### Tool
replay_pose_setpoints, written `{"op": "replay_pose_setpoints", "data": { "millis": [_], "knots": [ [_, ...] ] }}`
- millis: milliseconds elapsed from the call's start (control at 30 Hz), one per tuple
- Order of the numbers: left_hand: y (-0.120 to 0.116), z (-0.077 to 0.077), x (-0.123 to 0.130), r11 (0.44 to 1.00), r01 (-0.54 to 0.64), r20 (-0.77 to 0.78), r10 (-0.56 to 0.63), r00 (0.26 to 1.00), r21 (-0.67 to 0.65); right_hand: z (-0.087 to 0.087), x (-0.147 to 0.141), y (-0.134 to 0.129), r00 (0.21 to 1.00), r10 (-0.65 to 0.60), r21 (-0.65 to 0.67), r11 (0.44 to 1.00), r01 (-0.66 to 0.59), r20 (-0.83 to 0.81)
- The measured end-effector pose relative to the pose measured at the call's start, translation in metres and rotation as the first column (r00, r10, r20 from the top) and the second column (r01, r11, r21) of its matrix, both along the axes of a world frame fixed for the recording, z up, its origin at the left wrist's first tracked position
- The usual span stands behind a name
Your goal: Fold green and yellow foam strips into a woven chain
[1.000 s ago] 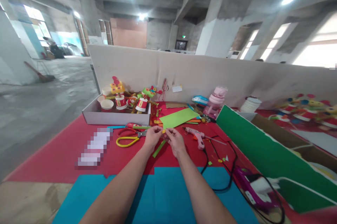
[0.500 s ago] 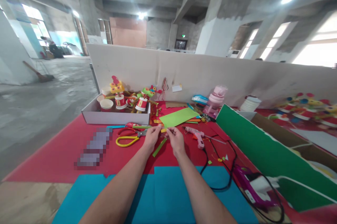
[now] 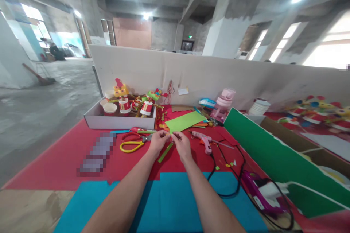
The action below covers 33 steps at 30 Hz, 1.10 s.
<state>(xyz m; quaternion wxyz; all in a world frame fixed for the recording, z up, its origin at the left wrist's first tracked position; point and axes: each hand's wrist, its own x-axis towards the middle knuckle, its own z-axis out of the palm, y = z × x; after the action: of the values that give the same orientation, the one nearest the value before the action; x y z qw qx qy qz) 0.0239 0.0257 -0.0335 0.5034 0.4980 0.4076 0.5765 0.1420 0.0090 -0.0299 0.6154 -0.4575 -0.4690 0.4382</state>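
Note:
My left hand (image 3: 158,143) and my right hand (image 3: 182,146) meet fingertip to fingertip over the red tabletop. Both are closed in a pinch on a small yellow paper strip (image 3: 168,134), mostly hidden by the fingers. Under them lies a narrow green paper strip (image 3: 165,153). A bright green paper sheet (image 3: 187,120) is just beyond the fingertips. Left of my left hand are scissors (image 3: 132,147) with red and yellow handles. A pink glue gun (image 3: 207,142) lies right of my right hand, its cord trailing toward me.
A white box (image 3: 120,122) at the back left holds paper cups and cup figures. Blue sheets (image 3: 175,204) cover the near edge. On the right are a green-sided box (image 3: 262,160) and a purple power strip (image 3: 264,194). A pale partition (image 3: 142,69) closes the back.
My fingertips have drawn closer together, covering more of the yellow paper strip. The things on the table have stayed in place.

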Motion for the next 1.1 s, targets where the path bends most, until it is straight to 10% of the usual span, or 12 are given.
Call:
{"op": "replay_pose_setpoints", "data": {
  "millis": [633, 1100],
  "knots": [
    [-0.0018, 0.0022, 0.0006, 0.998, 0.060, 0.143, -0.054, 0.988, -0.033, 0.0066, -0.0029, -0.0043, 0.977, -0.001, -0.099, 0.995, -0.021, -0.212],
    [-0.0020, 0.0038, -0.0004, 0.999, 0.021, 0.056, -0.019, 0.998, -0.032, 0.0011, 0.0008, -0.0014, 0.998, 0.006, -0.050, 0.999, -0.008, -0.056]
  ]
}}
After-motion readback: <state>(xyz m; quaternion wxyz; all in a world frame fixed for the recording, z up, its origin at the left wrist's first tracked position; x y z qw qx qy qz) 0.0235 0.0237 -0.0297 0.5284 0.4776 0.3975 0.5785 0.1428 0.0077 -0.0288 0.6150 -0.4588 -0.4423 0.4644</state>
